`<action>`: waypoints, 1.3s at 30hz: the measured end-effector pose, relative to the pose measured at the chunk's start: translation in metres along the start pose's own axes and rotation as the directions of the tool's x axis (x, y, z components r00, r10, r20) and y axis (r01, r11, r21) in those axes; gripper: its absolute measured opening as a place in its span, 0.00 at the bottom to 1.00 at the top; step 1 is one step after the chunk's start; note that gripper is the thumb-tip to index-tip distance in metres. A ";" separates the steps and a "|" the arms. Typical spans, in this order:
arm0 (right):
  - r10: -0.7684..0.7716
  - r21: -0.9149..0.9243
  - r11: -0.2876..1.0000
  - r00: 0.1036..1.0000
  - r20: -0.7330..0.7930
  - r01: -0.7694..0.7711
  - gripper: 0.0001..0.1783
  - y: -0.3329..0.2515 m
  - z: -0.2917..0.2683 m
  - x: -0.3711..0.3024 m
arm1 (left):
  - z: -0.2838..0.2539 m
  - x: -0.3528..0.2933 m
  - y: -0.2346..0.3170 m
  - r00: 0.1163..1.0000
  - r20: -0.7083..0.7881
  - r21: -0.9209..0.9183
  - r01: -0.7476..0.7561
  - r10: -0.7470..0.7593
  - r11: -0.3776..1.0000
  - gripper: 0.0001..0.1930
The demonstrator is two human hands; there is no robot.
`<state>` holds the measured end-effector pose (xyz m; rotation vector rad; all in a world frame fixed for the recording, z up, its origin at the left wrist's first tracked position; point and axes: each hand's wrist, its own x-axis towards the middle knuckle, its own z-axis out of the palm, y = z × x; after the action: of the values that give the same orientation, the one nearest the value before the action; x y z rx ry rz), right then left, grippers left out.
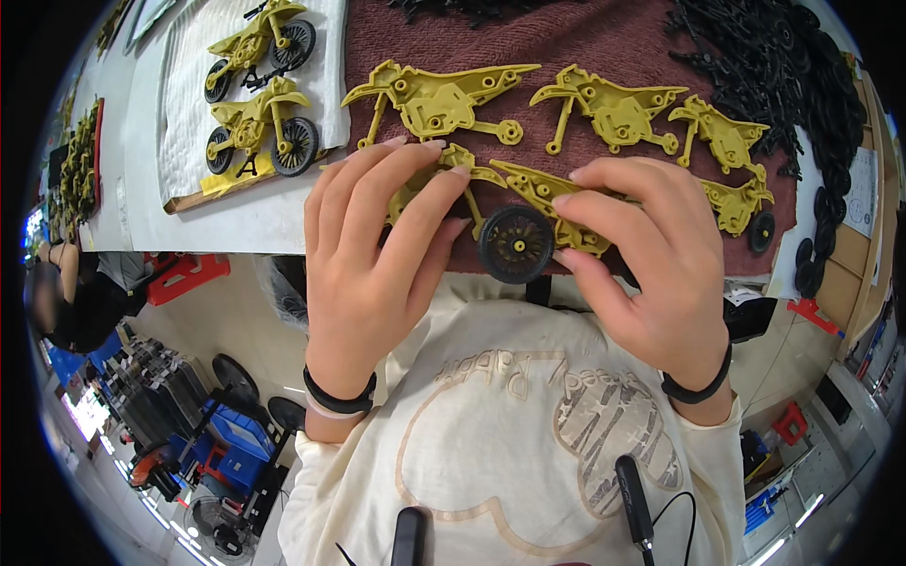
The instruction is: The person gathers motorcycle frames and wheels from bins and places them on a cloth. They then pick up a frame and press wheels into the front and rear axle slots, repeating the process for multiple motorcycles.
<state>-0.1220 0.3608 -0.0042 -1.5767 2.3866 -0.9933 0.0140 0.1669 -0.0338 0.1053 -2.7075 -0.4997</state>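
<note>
My left hand (pixel 363 236) curls its fingers and thumb round a yellow toy motorcycle body half (pixel 483 175), which it largely covers. My right hand (pixel 651 250) pinches another yellow body half (pixel 530 187) between thumb and fingers. A black spoked wheel (pixel 515 245) with a yellow hub stands between the two hands, close to the ends of both pieces; how it is attached is hard to make out. Farther back lie three loose yellow body halves: one at left (pixel 442 102), one in the middle (pixel 613 108) and a smaller one (pixel 725 132) at right.
A maroon cloth (pixel 604 38) covers the work table. Two yellow toy motorcycles (pixel 260 127) with black wheels rest on a white padded tray (pixel 184 113) at left. Black plastic parts (pixel 736 75) and black tyres (pixel 830 174) are heaped at right. Beside my right hand lies another yellow body half (pixel 734 206).
</note>
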 end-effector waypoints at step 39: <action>0.485 -0.143 0.773 0.721 -0.496 -0.618 0.18 0.109 -0.111 -0.140 | -0.007 0.239 0.096 0.686 0.452 -0.464 -0.365 0.570 0.807 0.10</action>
<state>-0.1910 0.5579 -0.0154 -0.5884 3.1568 -0.9387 -0.2046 0.2208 0.0917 -0.9900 -2.9692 -0.9408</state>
